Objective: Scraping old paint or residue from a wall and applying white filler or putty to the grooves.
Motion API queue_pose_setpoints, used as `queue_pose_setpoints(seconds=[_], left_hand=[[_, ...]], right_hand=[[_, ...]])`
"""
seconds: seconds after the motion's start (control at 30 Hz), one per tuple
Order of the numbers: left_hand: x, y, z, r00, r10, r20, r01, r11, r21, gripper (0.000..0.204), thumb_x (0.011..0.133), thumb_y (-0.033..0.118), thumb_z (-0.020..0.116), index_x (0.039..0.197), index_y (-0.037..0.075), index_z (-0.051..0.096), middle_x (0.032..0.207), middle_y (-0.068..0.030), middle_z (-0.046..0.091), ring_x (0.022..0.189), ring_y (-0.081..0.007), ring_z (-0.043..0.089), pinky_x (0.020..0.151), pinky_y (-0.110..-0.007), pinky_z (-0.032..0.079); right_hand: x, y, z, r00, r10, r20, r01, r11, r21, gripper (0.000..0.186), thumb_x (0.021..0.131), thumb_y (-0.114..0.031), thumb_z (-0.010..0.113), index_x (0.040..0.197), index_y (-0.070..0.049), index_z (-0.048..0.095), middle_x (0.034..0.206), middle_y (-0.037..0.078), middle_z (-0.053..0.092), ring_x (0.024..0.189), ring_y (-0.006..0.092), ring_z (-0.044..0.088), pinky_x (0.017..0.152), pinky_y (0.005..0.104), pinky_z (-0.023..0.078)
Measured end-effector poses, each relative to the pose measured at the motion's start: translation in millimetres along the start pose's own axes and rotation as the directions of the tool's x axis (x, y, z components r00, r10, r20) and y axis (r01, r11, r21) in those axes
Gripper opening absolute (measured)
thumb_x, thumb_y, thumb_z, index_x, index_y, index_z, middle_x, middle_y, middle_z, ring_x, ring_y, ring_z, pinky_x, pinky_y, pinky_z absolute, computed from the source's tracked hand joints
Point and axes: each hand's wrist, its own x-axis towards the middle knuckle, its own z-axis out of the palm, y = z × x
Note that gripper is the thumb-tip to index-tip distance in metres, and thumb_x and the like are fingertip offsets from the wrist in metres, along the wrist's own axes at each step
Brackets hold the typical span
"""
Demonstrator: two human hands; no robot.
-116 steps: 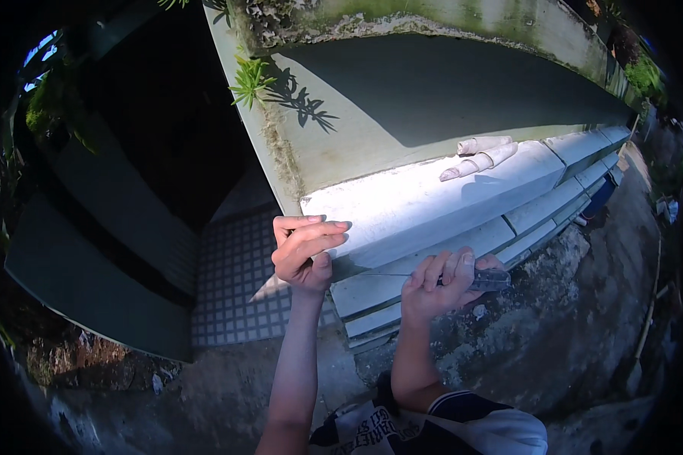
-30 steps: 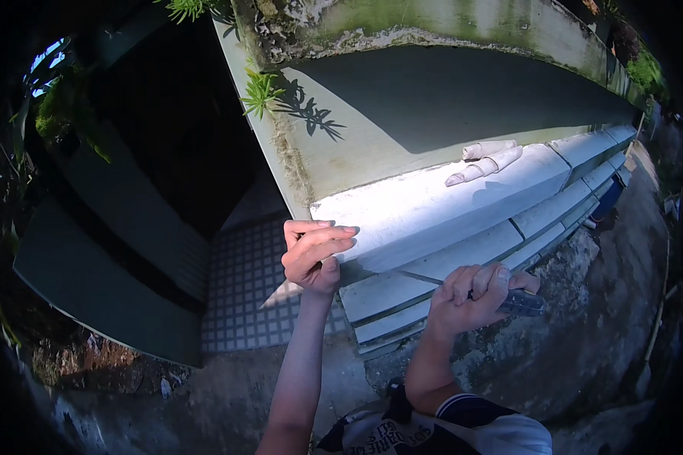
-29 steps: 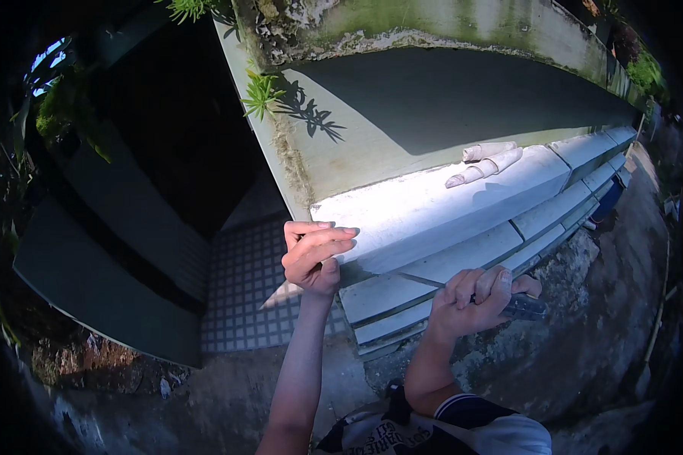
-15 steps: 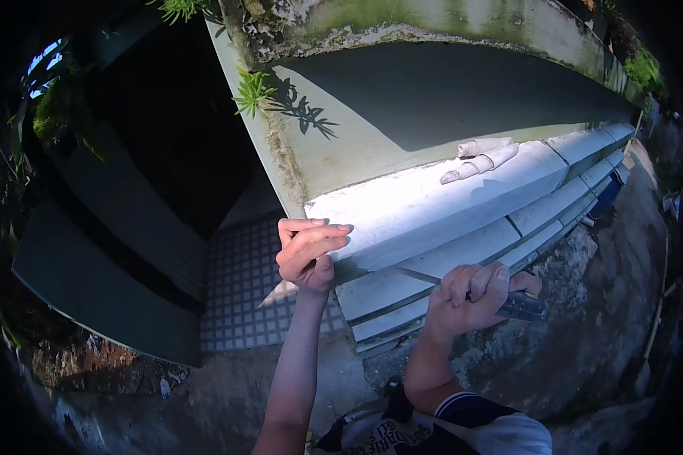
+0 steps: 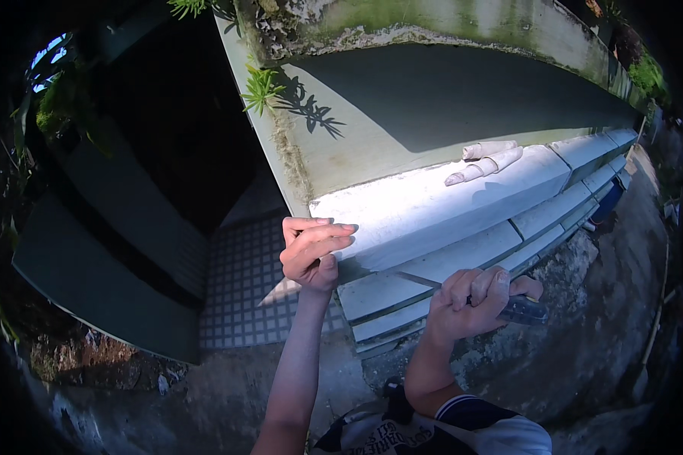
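A long white block [image 5: 448, 208] lies along the foot of a wall, sunlit on top. My left hand [image 5: 311, 250] grips its near left corner, fingers bent over the top and thumb lower down. In front of the block, my dusty right hand [image 5: 467, 299] is closed round the dark handle [image 5: 525, 311] of a narrow-bladed tool. Its thin grey blade [image 5: 417, 279] points left toward the end of the block, over the slabs below; I cannot tell whether the tip touches.
Two whitish rolled pieces [image 5: 484, 163] lie on the block. Lower white slabs [image 5: 432, 265] step down in front. A green plant [image 5: 261, 89] grows from the wall's edge [image 5: 281, 152]. Left are a checkered tile floor [image 5: 239, 265] and a dark panel [image 5: 106, 273]. Rough ground [image 5: 577, 326] lies to the right.
The whole view has shifted slightly, with the scene a little farther right. Both hands keep their grips, and the blade stays at nearly the same place by the block.
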Motion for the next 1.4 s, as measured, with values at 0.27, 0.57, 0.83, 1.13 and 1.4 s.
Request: queue_pose_setpoints(seconds=[0.27, 0.57, 0.83, 1.13, 1.4], left_hand=[[-0.1, 0.2, 3.8, 1.0, -0.009, -0.017, 0.009, 1.0, -0.014, 0.047, 0.094, 0.046, 0.052, 0.073, 0.009, 0.071, 0.078, -0.0025, 0.072, 0.082, -0.0159, 0.056, 0.08, -0.029, 0.042], [0.2, 1.0, 2.7, 1.0, -0.007, 0.001, 0.007, 1.0, -0.018, 0.046, 0.094, 0.046, 0.053, 0.073, 0.009, 0.071, 0.08, -0.0015, 0.073, 0.083, -0.0156, 0.056, 0.08, -0.029, 0.042], [-2.1, -0.6, 4.5, 1.0, -0.005, 0.011, 0.006, 1.0, -0.025, 0.047, 0.095, 0.046, 0.052, 0.073, 0.009, 0.071, 0.08, -0.0017, 0.073, 0.083, -0.0155, 0.056, 0.079, -0.029, 0.042], [1.4, -4.7, 4.9, 1.0, 0.011, -0.003, -0.011, 0.999, -0.033, 0.047, 0.094, 0.046, 0.053, 0.073, 0.009, 0.072, 0.079, -0.0025, 0.073, 0.083, -0.0161, 0.056, 0.079, -0.029, 0.042], [-0.3, -3.3, 1.4, 1.0, 0.003, 0.013, -0.002, 0.999, -0.042, 0.044, 0.093, 0.045, 0.055, 0.076, 0.009, 0.072, 0.08, -0.0019, 0.073, 0.084, -0.0156, 0.056, 0.08, -0.029, 0.041]], right_hand=[[-5.9, 5.8, -0.8, 0.995, 0.015, 0.103, -0.009, 0.998, -0.059, 0.021, 0.093, 0.0, 0.041, 0.095, -0.013, 0.024, 0.05, 0.0, 0.029, 0.034, 0.0068, 0.024, 0.027, 0.0223, 0.029], [-15.8, 26.9, -0.3, 0.994, 0.068, 0.081, -0.055, 0.986, -0.155, 0.018, 0.094, -0.003, 0.042, 0.096, -0.016, 0.029, 0.053, -0.003, 0.025, 0.035, 0.0046, 0.021, 0.029, 0.0195, 0.026], [-15.8, 25.7, -3.7, 0.991, 0.104, 0.078, -0.088, 0.978, -0.188, 0.022, 0.095, -0.003, 0.043, 0.094, -0.015, 0.024, 0.051, -0.002, 0.028, 0.033, 0.0064, 0.024, 0.028, 0.0238, 0.026], [-19.5, 33.3, -6.6, 0.97, 0.081, 0.228, -0.027, 0.973, -0.23, 0.02, 0.095, -0.002, 0.04, 0.095, -0.014, 0.024, 0.05, -0.001, 0.028, 0.034, 0.0074, 0.025, 0.03, 0.0235, 0.028], [-14.2, 22.1, 0.7, 0.967, 0.095, 0.237, -0.019, 0.952, -0.305, 0.019, 0.096, -0.008, 0.041, 0.094, -0.016, 0.024, 0.05, -0.001, 0.028, 0.033, 0.0082, 0.028, 0.029, 0.0244, 0.032]])
